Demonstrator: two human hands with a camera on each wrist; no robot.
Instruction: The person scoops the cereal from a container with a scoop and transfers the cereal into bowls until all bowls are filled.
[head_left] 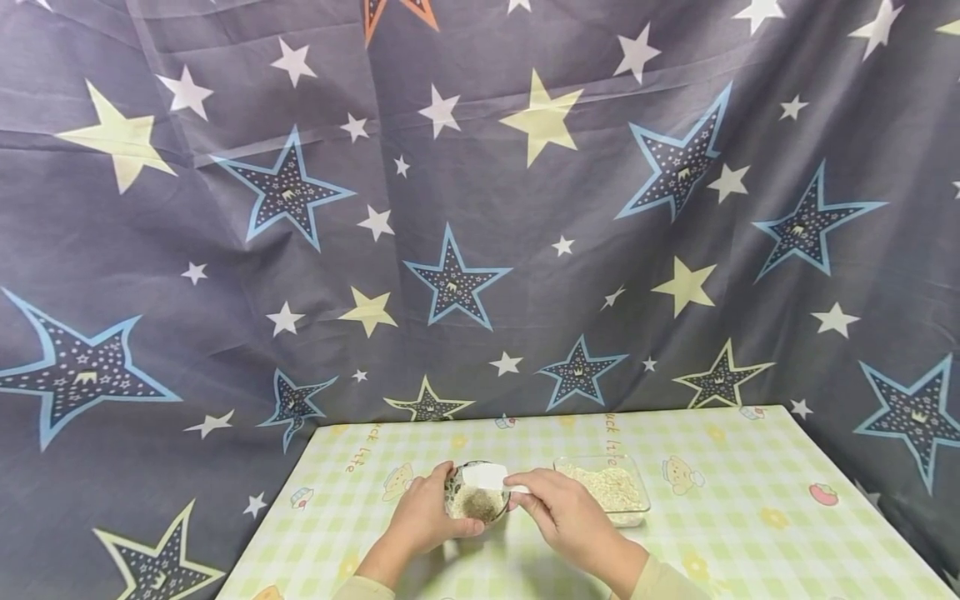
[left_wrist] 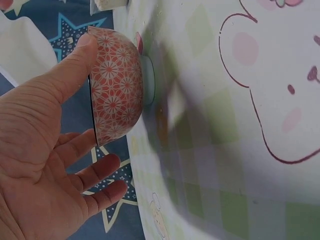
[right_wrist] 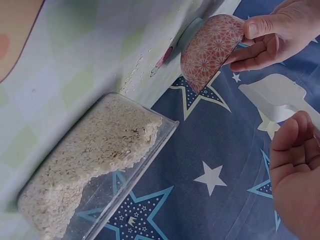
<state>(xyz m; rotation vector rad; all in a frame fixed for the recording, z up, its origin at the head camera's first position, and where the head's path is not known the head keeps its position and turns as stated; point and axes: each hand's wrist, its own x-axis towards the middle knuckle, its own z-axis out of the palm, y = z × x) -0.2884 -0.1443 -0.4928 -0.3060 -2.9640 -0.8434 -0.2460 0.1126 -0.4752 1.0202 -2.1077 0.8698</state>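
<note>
My left hand [head_left: 427, 515] grips a small bowl [left_wrist: 116, 85] by its rim, thumb on one side and fingers on the other. Outside, the bowl has a red and white flower pattern; pale grains with a dark patch lie inside it. Whether its foot touches the table, I cannot tell. A white scoop [right_wrist: 274, 96] has its handle held in the curled fingers of my right hand [head_left: 566, 515]. In the head view, the scoop's head is over the far part of the bowl. Right of the bowl, a clear container [head_left: 642, 493] holds pale flakes or grains [right_wrist: 95, 145].
Under everything is a table [head_left: 750, 533] with a green and white checked cover and printed cartoons. Behind its far edge hangs a dark curtain [head_left: 480, 367] with stars. The clear container stands close to my right hand.
</note>
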